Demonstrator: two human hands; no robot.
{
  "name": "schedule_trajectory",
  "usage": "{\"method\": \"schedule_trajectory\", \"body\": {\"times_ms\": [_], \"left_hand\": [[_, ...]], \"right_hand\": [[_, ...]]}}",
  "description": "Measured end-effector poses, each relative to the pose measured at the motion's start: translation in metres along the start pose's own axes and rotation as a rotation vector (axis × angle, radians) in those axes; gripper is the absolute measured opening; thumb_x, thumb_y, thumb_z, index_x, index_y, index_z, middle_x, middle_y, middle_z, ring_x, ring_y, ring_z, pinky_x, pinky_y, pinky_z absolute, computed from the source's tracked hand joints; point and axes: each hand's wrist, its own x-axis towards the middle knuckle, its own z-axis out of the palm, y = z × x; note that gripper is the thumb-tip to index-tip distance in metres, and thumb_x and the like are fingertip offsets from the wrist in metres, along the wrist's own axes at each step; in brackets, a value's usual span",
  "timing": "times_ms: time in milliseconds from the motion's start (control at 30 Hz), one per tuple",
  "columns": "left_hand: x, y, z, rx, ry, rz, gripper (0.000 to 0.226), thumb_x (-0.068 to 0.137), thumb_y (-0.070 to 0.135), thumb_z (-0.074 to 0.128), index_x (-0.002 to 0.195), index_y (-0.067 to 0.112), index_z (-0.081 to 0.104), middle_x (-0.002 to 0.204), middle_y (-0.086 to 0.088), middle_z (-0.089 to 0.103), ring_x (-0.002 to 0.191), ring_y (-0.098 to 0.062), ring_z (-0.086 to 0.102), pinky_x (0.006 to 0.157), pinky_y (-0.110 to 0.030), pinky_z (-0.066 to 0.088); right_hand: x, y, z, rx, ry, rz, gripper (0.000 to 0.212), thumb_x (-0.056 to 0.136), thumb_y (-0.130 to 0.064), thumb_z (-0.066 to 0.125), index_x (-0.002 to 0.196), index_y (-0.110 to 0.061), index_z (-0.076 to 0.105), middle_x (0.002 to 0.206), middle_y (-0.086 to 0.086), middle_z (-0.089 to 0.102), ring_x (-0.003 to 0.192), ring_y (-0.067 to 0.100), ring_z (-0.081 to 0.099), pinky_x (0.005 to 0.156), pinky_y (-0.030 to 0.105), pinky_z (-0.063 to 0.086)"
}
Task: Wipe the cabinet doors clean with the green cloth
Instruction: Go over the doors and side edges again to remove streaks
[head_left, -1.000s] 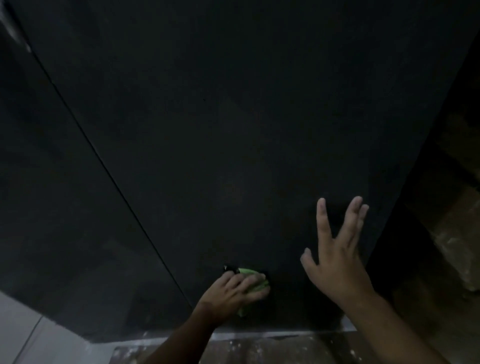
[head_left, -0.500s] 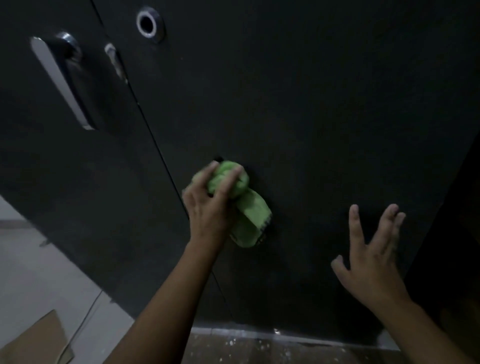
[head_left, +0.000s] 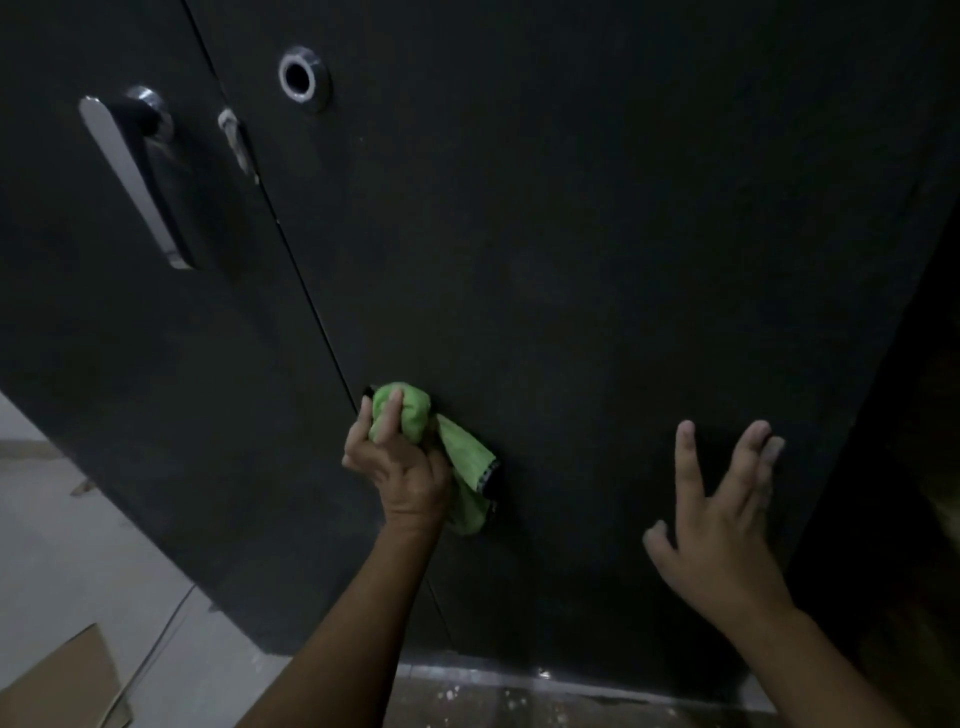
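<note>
Head view shows the left hand squeezing the green cloth into a ball and pressing it on the right door, just beside the gap between the doors. One loose end hangs down. The cloth looks soft and light, so holding it bunched up seems best. The right hand is spread wide and holds nothing.

- A flat piece of cardboard lies on the pale floor at my lower left.
- A speckled dark ledge runs below.
</note>
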Motion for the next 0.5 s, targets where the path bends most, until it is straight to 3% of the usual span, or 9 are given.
{"method": "schedule_trajectory", "body": {"times_ms": [100,200,300,500], "left_hand": [[0.042,0.044,0.003,-0.046,0.035,0.060,0.058,0.084,0.017,0.059,0.137,0.025,0.037,0.136,-0.011,0.031,0.122,-0.027,0.034,0.106,-0.029,0.018],[0.065,0.093,0.009,-0.118,0.014,0.029,0.066,0.082,0.008,0.058,0.139,0.027,0.033,0.133,-0.021,0.037,0.132,-0.025,0.029,0.107,-0.020,0.009],[0.066,0.129,0.017,-0.134,-0.052,0.081,0.071,0.078,0.006,0.054,0.141,0.031,0.032,0.137,-0.016,0.032,0.131,-0.024,0.028,0.105,-0.024,0.011],[0.049,0.179,0.037,-0.146,-0.242,0.259,0.066,0.083,0.023,0.051,0.143,0.039,0.030,0.145,-0.007,0.018,0.120,-0.027,0.029,0.105,-0.030,0.015]], "right_hand": [[0.000,0.002,0.000,0.004,0.027,-0.003,0.131,0.068,-0.022,0.084,0.161,-0.028,-0.008,0.159,0.029,-0.027,0.148,0.045,-0.025,0.115,0.068,0.008],[0.000,0.015,-0.007,0.004,0.059,-0.035,0.128,0.069,-0.020,0.084,0.161,-0.032,-0.004,0.164,0.023,-0.019,0.150,0.039,-0.017,0.115,0.065,0.010],[0.002,0.030,-0.022,0.012,0.127,-0.052,0.118,0.070,-0.016,0.084,0.161,-0.030,0.010,0.165,0.018,-0.001,0.149,0.040,0.004,0.109,0.062,0.025],[0.013,0.055,-0.051,0.289,0.284,0.100,0.093,0.084,-0.009,0.075,0.157,-0.027,0.020,0.160,0.004,0.015,0.146,0.029,0.021,0.110,0.045,0.031]]}}
